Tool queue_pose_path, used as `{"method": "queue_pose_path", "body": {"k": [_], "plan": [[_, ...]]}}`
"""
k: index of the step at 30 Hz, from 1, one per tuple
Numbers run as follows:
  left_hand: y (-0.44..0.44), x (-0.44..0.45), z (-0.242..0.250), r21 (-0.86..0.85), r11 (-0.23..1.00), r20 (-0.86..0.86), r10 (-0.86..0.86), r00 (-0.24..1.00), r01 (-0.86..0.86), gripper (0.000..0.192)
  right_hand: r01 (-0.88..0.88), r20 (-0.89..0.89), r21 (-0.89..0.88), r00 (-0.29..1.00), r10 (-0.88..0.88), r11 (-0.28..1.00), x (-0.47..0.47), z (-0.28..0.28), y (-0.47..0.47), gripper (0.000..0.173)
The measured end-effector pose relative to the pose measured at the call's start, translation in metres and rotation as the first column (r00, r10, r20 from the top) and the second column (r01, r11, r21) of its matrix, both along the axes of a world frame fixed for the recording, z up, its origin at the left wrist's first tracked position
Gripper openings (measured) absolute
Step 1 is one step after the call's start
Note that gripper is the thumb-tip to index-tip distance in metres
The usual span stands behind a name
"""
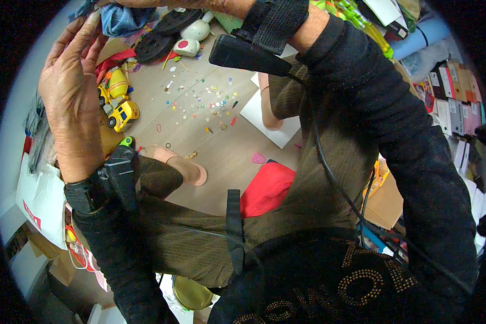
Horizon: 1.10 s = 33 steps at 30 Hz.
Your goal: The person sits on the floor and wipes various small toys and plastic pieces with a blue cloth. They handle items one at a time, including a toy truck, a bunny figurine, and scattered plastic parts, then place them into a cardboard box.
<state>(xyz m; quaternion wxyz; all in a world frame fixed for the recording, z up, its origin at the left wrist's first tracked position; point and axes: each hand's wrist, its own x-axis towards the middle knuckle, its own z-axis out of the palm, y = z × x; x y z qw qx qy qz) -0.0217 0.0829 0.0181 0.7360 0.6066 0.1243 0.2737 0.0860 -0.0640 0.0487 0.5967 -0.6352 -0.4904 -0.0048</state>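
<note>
My left hand (73, 67) is raised at the upper left, its thumb and fingertips against a bunched blue cloth (125, 19). Parts of the cloth show on both sides of those fingertips. Along the top rim only the edge of my right hand (158, 3) shows, close above the same cloth; its fingers are cut off. Below the left hand's fingers stand a yellow toy truck (123, 115) and a toy mixer drum (118, 83). Black wrist straps with devices are on both forearms.
Many small bits (202, 101) litter the wood-look floor. A white sheet (281, 131) lies under my right foot. A red cloth (267, 188) rests between my legs. Dark round pads (156, 46) lie ahead; stacked boxes (455, 95) stand right. A cable (324, 158) hangs along my right arm.
</note>
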Motion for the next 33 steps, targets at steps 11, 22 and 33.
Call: {"method": "queue_pose_path", "body": {"k": [11,22,33], "plan": [[0.016,0.004,-0.008,-0.139,0.975,-0.073,-0.187,0.980,0.176,0.029,0.288,0.353,-0.098,0.905,-0.237,0.952,-0.004,-0.011,0.003,0.015],[0.018,-0.004,-0.001,0.085,0.996,-0.042,0.029,0.999,-0.025,0.030,-0.013,0.314,-0.367,0.939,0.137,0.930,0.006,-0.008,-0.011,0.021],[0.004,0.007,0.014,0.544,0.839,-0.229,0.138,0.964,0.009,0.036,0.366,0.376,-0.315,0.895,-0.239,0.876,0.060,-0.030,-0.037,0.025]]}}
